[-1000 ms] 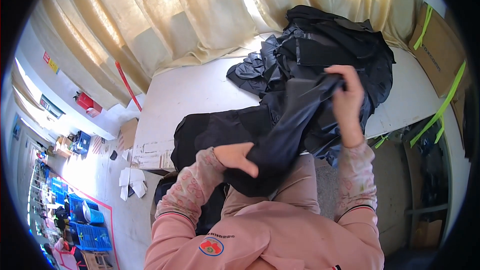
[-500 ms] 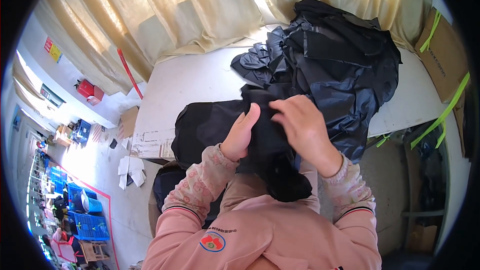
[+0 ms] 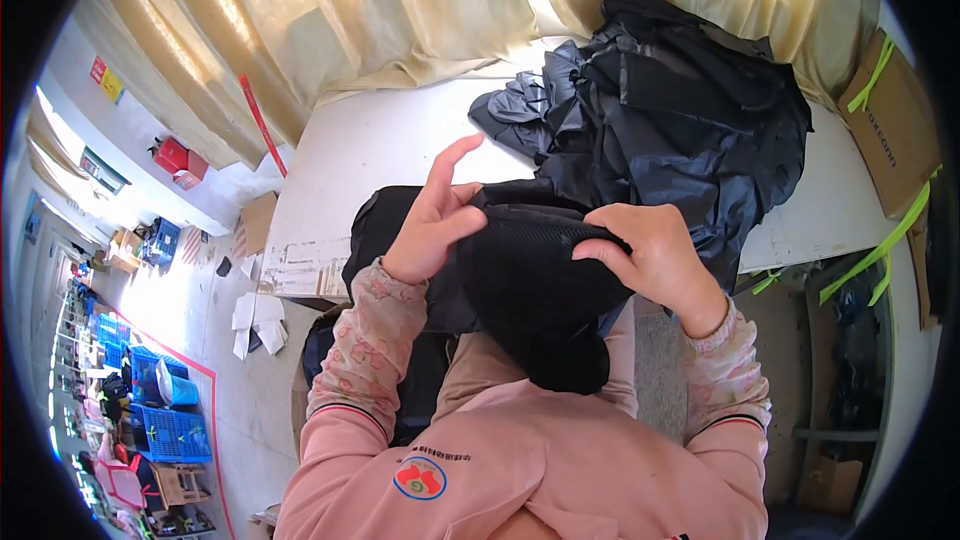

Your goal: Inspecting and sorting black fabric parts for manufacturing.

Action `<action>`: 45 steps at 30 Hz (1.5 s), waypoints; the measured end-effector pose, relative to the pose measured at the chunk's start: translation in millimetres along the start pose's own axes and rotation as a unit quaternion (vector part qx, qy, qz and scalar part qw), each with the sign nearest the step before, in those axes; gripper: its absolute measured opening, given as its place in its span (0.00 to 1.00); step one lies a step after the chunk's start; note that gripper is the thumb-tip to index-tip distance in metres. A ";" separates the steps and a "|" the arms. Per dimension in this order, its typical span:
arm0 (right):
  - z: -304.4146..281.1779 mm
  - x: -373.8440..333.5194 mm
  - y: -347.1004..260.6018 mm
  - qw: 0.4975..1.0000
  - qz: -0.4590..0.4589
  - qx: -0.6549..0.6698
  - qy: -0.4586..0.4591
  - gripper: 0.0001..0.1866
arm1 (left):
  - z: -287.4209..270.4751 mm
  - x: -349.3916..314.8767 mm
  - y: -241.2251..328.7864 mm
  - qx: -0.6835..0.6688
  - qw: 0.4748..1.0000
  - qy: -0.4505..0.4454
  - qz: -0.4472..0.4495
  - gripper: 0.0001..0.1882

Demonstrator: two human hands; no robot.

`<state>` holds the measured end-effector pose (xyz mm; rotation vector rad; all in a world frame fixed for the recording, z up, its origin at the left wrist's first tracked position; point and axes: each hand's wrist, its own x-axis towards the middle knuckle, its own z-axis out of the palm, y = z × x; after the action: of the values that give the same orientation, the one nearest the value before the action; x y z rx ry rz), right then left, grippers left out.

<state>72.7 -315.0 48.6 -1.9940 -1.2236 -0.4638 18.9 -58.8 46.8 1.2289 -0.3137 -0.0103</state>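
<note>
Between my hands a black fabric piece [image 3: 535, 275] is stretched by its upper edge. It has a mesh-like band along that edge and hangs down over my lap, with a rounded dark end at the bottom. My left hand [image 3: 432, 225] pinches its left corner, index finger pointing up and away. At the right corner my right hand [image 3: 655, 255] grips the edge between thumb and fingers. Under and left of it, another black fabric piece [image 3: 385, 220] lies over the table's front edge. What exact article the held fabric is cannot be told.
A large heap of black fabric [image 3: 690, 130] covers the right of the white table [image 3: 350, 140]. Beige curtains [image 3: 400, 10] hang behind. A cardboard box [image 3: 890, 130] with green straps stands at the right. Blue crates [image 3: 175, 430] and scattered papers [image 3: 260, 322] are on the floor at left.
Both hands have moved apart. The black fabric piece, bunched between them before, is now spread with its upper edge taut, and my left hand has gone up and left.
</note>
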 end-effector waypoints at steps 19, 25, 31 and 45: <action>-36.6 61.0 -13.0 0.870 0.237 0.395 0.177 0.11 | -31.7 -93.0 -183.2 -0.007 0.975 0.079 -0.210 0.27; -14.1 48.8 -13.1 0.838 0.269 0.455 0.136 0.11 | -16.7 -50.5 -138.1 -0.336 0.909 0.201 -0.145 0.19; 39.5 21.3 38.6 0.956 0.202 0.210 0.035 0.14 | -11.5 -56.1 -112.9 -0.416 0.882 0.138 -0.171 0.16; 39.7 -11.8 109.4 0.874 0.380 0.295 0.068 0.12 | -108.0 -103.9 -16.7 -0.033 0.951 0.269 -0.151 0.25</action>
<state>159.8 -322.4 -29.0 -1.6756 -0.3389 0.1592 -51.8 53.6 -24.7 1.1547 0.3485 0.0504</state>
